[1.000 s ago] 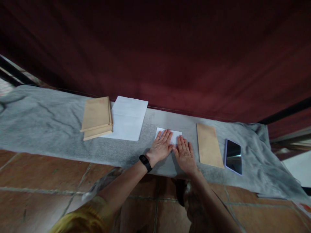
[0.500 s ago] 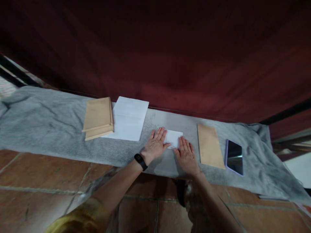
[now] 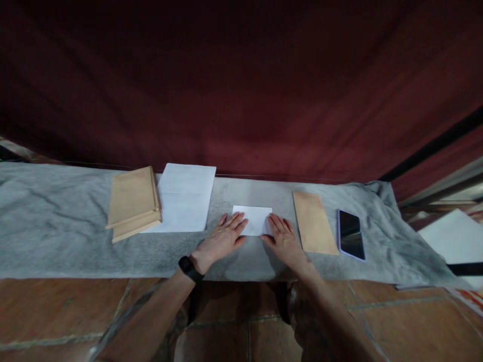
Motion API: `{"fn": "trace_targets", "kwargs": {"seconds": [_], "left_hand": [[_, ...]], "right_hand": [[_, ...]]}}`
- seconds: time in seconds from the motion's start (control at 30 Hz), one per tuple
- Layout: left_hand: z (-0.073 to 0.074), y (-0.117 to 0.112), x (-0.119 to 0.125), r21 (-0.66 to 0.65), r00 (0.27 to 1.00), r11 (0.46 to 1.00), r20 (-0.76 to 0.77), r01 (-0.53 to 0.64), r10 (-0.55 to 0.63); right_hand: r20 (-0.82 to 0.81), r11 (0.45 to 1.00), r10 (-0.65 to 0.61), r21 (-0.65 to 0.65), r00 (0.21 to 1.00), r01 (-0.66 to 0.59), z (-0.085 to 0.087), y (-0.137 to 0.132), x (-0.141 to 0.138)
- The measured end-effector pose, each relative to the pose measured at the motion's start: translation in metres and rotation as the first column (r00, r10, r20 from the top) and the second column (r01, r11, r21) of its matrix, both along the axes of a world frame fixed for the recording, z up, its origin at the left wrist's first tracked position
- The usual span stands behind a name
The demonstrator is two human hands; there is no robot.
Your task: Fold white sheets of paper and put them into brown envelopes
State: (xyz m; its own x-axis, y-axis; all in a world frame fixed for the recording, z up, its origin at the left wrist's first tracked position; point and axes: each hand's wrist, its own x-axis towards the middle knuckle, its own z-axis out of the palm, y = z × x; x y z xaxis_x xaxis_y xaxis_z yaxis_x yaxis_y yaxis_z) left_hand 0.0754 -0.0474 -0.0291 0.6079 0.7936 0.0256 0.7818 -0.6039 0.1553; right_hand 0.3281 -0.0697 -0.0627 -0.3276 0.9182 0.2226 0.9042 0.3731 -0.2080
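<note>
A small folded sheet of white paper point(image 3: 257, 221) lies on the grey cloth in front of me. My left hand point(image 3: 223, 236) rests over its left end, with fingers stretched out and a black wristband behind it. At the paper's right end, my right hand point(image 3: 284, 240) is laid down with its fingers extended, touching the edge. Both hands press from above rather than grasp. Right of my right hand lies a single tan envelope point(image 3: 315, 222), apart from it.
Larger white sheets point(image 3: 186, 198) lie to the left, partly under a stack of tan envelopes point(image 3: 133, 198). A phone point(image 3: 350, 235) in a lilac case lies at the right. The grey cloth point(image 3: 64, 221) covers a narrow bench before a dark red curtain point(image 3: 241, 100).
My left hand has shifted left along the folded paper, showing more of its surface. The right hand stays at the right end. The view has turned slightly.
</note>
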Motion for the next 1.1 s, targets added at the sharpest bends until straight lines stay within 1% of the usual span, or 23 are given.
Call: {"fn": "trace_targets", "kwargs": {"seconds": [0.13, 0.33, 0.4, 0.47, 0.53, 0.57, 0.6, 0.63, 0.67, 0.7, 0.73, 0.77, 0.8, 0.83, 0.87, 0.9, 0.93, 0.97, 1.0, 1.03, 1.07, 1.1], "left_hand": [[0.007, -0.001, 0.002, 0.011, 1.0, 1.0, 0.013, 0.017, -0.017], [0.012, 0.005, 0.0, 0.047, 0.993, 0.999, 0.111, 0.024, -0.029], [0.015, 0.005, 0.0, 0.087, 0.981, 0.996, 0.189, 0.021, -0.037], [0.019, 0.004, 0.002, 0.134, 0.949, 0.991, 0.312, 0.011, -0.052], [0.025, 0.004, 0.006, 0.151, 0.884, 0.988, 0.466, -0.044, -0.031], [0.027, 0.005, 0.008, 0.142, 0.834, 0.984, 0.551, -0.11, 0.013], [0.029, 0.006, 0.01, 0.115, 0.764, 0.973, 0.64, -0.2, 0.081], [0.03, 0.009, 0.012, 0.06, 0.669, 0.952, 0.725, -0.3, 0.165], [0.03, 0.012, 0.013, -0.029, 0.552, 0.922, 0.793, -0.387, 0.257], [0.029, 0.015, 0.014, -0.15, 0.428, 0.886, 0.832, -0.438, 0.352], [0.027, 0.017, 0.015, -0.297, 0.313, 0.852, 0.836, -0.432, 0.451], [0.024, 0.019, 0.015, -0.454, 0.225, 0.812, 0.804, -0.367, 0.55], [0.02, 0.02, 0.016, -0.6, 0.168, 0.757, 0.744, -0.259, 0.647], [0.017, 0.02, 0.018, -0.718, 0.137, 0.685, 0.672, -0.125, 0.728], [0.013, 0.019, 0.019, -0.793, 0.11, 0.609, 0.606, -0.001, 0.788], [0.01, 0.017, 0.021, -0.829, 0.086, 0.55, 0.558, 0.1, 0.826], [0.007, 0.015, 0.023, -0.84, 0.063, 0.516, 0.531, 0.166, 0.845], [0.005, 0.014, 0.025, -0.838, 0.043, 0.511, 0.527, 0.19, 0.849], [0.005, 0.013, 0.026, -0.83, 0.037, 0.526, 0.541, 0.183, 0.84], [0.005, 0.013, 0.027, -0.818, 0.041, 0.555, 0.566, 0.152, 0.823], [0.007, 0.014, 0.026, -0.802, 0.061, 0.587, 0.595, 0.112, 0.801], [0.009, 0.015, 0.024, -0.784, 0.099, 0.615, 0.621, 0.082, 0.778]], "right_hand": [[-0.003, 1.0, 0.023, -0.012, 1.0, -0.023, 0.004, 0.003, 0.001], [-0.006, 0.999, 0.041, -0.006, 0.999, -0.041, 0.015, 0.002, -0.006], [-0.014, 0.999, 0.047, -0.016, 0.999, -0.048, 0.021, 0.001, -0.012], [-0.036, 0.998, 0.033, -0.047, 0.999, -0.034, 0.027, 0.001, -0.018], [-0.133, 0.996, -0.024, -0.089, 0.991, 0.012, 0.032, 0.002, -0.023], [-0.229, 0.992, -0.076, -0.114, 0.97, 0.051, 0.034, 0.004, -0.025], [-0.353, 0.985, -0.14, -0.148, 0.925, 0.093, 0.036, 0.006, -0.027], [-0.495, 0.973, -0.209, -0.193, 0.844, 0.128, 0.038, 0.008, -0.029], [-0.633, 0.958, -0.274, -0.249, 0.724, 0.144, 0.039, 0.01, -0.03], [-0.748, 0.941, -0.328, -0.312, 0.577, 0.131, 0.04, 0.012, -0.032], [-0.828, 0.924, -0.373, -0.371, 0.419, 0.09, 0.041, 0.014, -0.035], [-0.871, 0.907, -0.412, -0.419, 0.268, 0.033, 0.042, 0.015, -0.037], [-0.885, 0.891, -0.445, -0.453, 0.138, -0.029, 0.042, 0.015, -0.04], [-0.879, 0.875, -0.475, -0.477, 0.039, -0.085, 0.043, 0.015, -0.043], [-0.866, 0.861, -0.499, -0.492, -0.029, -0.131, 0.043, 0.014, -0.046], [-0.853, 0.849, -0.518, -0.502, -0.071, -0.162, 0.043, 0.013, -0.049], [-0.842, 0.84, -0.532, -0.512, -0.09, -0.181, 0.043, 0.012, -0.051], [-0.833, 0.831, -0.545, -0.523, -0.092, -0.188, 0.044, 0.011, -0.053], [-0.827, 0.825, -0.556, -0.536, -0.087, -0.18, 0.044, 0.011, -0.053], [-0.822, 0.822, -0.563, -0.548, -0.081, -0.157, 0.045, 0.011, -0.052], [-0.82, 0.822, -0.566, -0.555, -0.08, -0.127, 0.045, 0.012, -0.049], [-0.821, 0.825, -0.564, -0.557, -0.088, -0.094, 0.046, 0.014, -0.045]]}}
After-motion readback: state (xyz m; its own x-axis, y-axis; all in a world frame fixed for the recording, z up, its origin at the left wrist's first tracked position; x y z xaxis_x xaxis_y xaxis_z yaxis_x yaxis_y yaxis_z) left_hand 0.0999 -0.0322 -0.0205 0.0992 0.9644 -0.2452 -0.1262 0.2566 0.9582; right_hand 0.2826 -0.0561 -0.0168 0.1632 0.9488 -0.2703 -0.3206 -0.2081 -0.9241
